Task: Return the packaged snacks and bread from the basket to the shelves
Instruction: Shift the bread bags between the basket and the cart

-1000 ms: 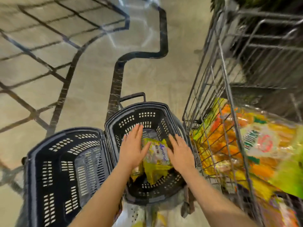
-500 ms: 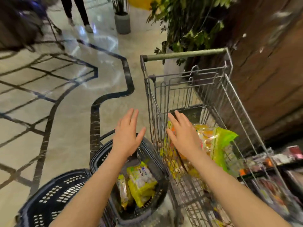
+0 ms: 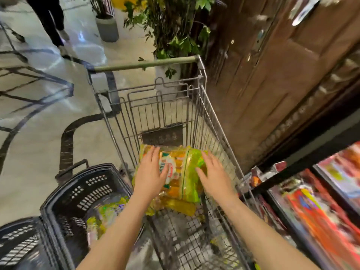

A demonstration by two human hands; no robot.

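**Both hands lying on the bread bag in the wire cart**

Two bare hands are reaching into a wire shopping cart [image 3: 212, 121]. The left hand [image 3: 151, 175] is lying flat, fingers straight and slightly spread, on the left half of a large bread bag [image 3: 180, 172]. The right hand [image 3: 214, 175] is lying the same way on the bag's right half. Neither hand is curling round the bag; fingers are resting on top of it.

The bag is glossy, crinkled clear plastic, printed yellow and orange with a green right end and a round white-and-red label between the hands. It is sitting inside the cart, on top of more yellow packaging [image 3: 179, 206]; how many packs are lying underneath is not readable through the blur.

The cart is thin grey metal grid, one in number, with a dull green tubular handle bar [image 3: 144, 64] at its far end.

Just left of the cart, two dark plastic baskets with slotted walls are standing side by side. The nearer-to-cart basket [image 3: 81, 191] is holding yellow-green snack packets [image 3: 109, 210], seemingly two, soft and shiny. The second basket [image 3: 17, 244] is showing only its wall.

At right, dark shelves [image 3: 303, 162] are carrying red and orange packages, smeared by motion. Beyond the cart, one leafy potted plant [image 3: 171, 26] is standing against a brown wooden panel [image 3: 272, 75]. The floor is polished pale stone with dark inlaid lines.
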